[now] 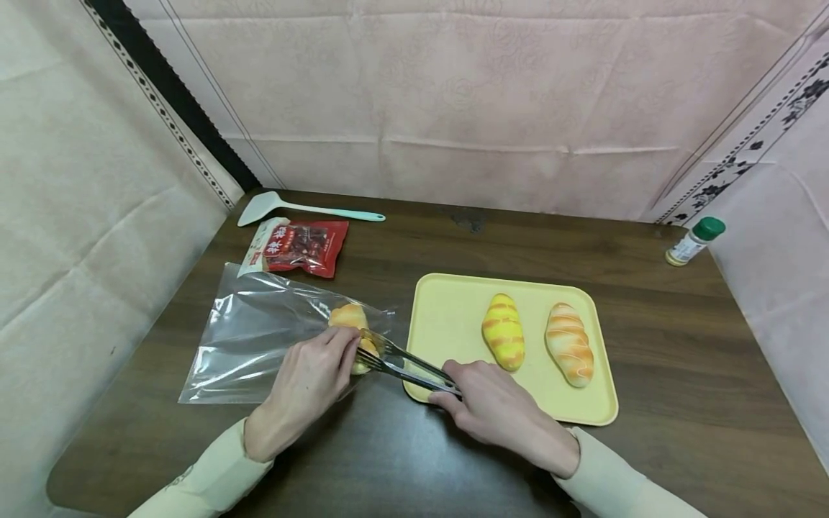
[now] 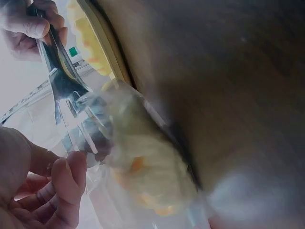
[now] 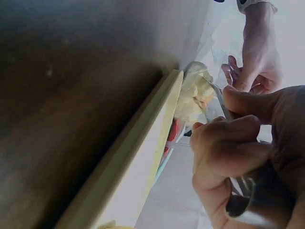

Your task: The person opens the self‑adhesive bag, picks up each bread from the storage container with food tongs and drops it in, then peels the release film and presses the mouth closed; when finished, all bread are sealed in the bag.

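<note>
A clear plastic bag (image 1: 252,345) lies flat on the table at the left, its mouth toward the tray. Inside that mouth is a bread roll (image 1: 350,315), cream with orange patches in the left wrist view. My left hand (image 1: 311,374) pinches the bag's film at the mouth between thumb and fingers, partly covering the roll. With my right hand (image 1: 495,403) I grip metal tongs (image 1: 414,378), pointed leftward. Their slotted tips reach into the bag mouth over the roll, seen through the film in the left wrist view.
A pale yellow tray (image 1: 447,295) beside the bag carries a yellow bread roll (image 1: 503,332) and a browned one (image 1: 570,345). Behind the bag lie a red food packet (image 1: 301,246) and a pale turquoise spatula (image 1: 311,208). A green-capped bottle (image 1: 694,242) stands at the back right.
</note>
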`<act>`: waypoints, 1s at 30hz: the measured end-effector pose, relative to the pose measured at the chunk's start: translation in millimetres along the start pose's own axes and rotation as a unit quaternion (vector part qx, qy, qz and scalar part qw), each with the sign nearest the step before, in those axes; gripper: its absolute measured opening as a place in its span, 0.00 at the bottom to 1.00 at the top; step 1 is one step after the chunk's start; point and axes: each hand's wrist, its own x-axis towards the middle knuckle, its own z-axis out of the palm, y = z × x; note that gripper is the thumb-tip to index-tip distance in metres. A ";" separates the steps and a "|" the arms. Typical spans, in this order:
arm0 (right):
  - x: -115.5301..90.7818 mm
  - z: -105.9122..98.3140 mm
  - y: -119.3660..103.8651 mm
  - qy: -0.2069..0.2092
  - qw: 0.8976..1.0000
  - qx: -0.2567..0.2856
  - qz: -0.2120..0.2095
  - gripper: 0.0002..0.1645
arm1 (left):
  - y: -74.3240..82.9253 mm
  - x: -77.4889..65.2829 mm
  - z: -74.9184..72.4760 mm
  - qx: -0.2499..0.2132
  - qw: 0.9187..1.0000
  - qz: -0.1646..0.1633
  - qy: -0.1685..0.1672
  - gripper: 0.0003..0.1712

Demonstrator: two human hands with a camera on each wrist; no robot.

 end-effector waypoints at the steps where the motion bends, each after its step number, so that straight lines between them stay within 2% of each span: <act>1: 0.9 1.1 -1.3 -0.001 1.000 -0.001 0.007 0.19 | -3.9 -2.2 4.1 -0.001 1.000 -0.004 0.003 0.02; 6: 0.8 5.2 -11.1 -0.018 0.998 0.011 0.067 0.21 | -8.2 -3.6 6.9 -0.017 0.999 -0.032 -0.002 0.02; 8: -1.2 5.5 -15.5 -0.026 0.995 0.018 0.093 0.24 | -5.1 -1.1 2.5 -0.020 0.999 -0.044 -0.014 0.03; 11: -3.9 5.8 -22.2 -0.029 0.993 0.018 0.111 0.26 | -4.1 0.1 0.8 -0.020 0.998 -0.052 -0.023 0.04; 13: -3.8 7.8 -25.9 -0.025 0.994 0.011 0.108 0.26 | -5.1 -0.2 1.7 -0.022 0.998 -0.051 -0.023 0.04; 16: -1.6 13.0 -29.9 -0.014 0.996 -0.007 0.091 0.26 | -14.5 -5.2 12.4 -0.024 0.998 -0.047 -0.016 0.03; 20: -0.8 17.6 -31.4 0.000 0.997 -0.024 0.068 0.22 | -16.8 -6.6 13.5 -0.015 0.999 -0.036 -0.007 0.03; 25: -5.9 10.5 -27.7 0.019 0.998 -0.050 0.046 0.21 | -8.5 -0.8 -1.4 0.017 0.999 -0.038 0.000 0.04; 30: -3.3 -3.5 -18.4 0.034 0.997 -0.075 0.007 0.21 | -9.4 3.0 -7.1 0.033 0.998 -0.047 -0.018 0.06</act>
